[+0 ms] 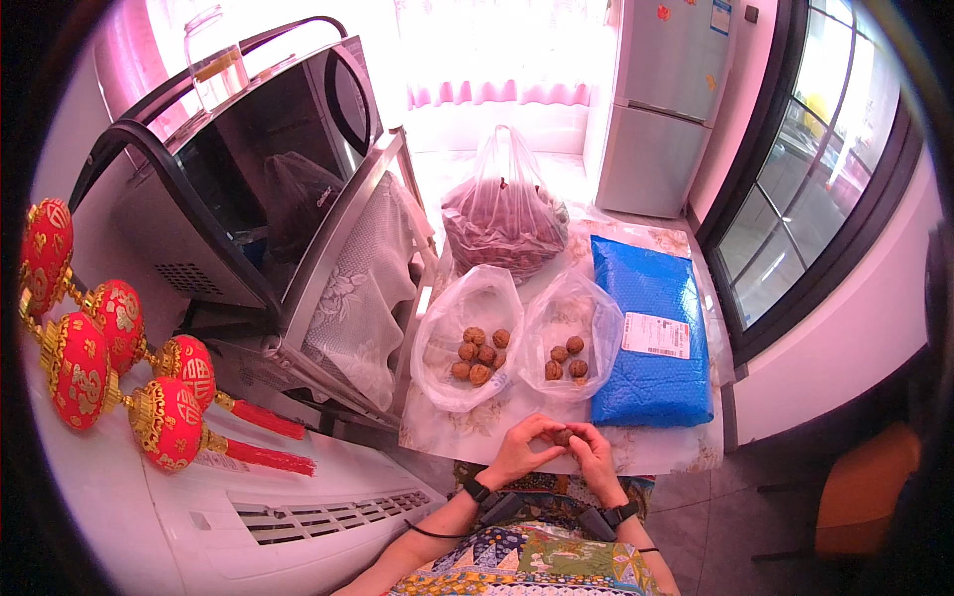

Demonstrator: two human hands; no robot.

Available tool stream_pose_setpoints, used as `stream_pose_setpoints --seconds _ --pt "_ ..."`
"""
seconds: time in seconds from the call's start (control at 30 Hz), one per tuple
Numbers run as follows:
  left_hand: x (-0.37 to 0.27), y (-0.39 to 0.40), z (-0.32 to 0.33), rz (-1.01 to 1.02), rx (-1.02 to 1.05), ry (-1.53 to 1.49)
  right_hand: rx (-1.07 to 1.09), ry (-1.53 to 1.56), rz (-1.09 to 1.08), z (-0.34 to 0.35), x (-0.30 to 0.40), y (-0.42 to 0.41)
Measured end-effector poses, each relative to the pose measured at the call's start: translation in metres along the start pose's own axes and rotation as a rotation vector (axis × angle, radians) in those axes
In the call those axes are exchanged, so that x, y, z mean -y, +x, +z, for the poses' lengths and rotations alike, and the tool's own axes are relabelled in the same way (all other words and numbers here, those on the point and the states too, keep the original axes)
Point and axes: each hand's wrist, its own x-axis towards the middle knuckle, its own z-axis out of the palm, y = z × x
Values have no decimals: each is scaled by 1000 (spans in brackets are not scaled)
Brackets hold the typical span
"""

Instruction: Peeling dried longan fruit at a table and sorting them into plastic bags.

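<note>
Between the fingertips of both hands is one walnut (564, 437), over the near edge of the table. My left hand (525, 449) grips it from the left, and my right hand (594, 454) from the right. Just beyond them, an open clear plastic bag (432, 372) on the left holds several walnuts (481, 354). A second open plastic bag (607, 335) beside it on the right also contains several walnuts (575, 344). Farther back stands a fuller tied-looking plastic bag (507, 231), with dark reddish-brown contents that I cannot make out clearly.
A blue bubble mailer (648, 283) with a printed label lies along the right of the cloth-covered table (522, 451). To the left stand a microwave oven (246, 171) and red lantern ornaments (168, 421). A refrigerator (656, 112) is at the back, an orange chair (864, 484) at right.
</note>
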Motion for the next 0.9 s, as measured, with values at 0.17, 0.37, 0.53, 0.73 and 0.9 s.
stream_pose_setpoints --seconds 0.17,0.37,0.53,0.73,0.9 --pt "0 0 0 -22 5 -2 -26 132 33 2 3 0" --pt "2 0 1 -42 0 6 -2 171 12 -2 -3 2" --pt "-2 0 -1 -24 2 26 6 168 63 -4 0 1" --pt "2 -1 0 -32 5 54 27 236 5 1 1 1" --pt "1 0 -1 -14 2 48 30 213 6 2 5 0"
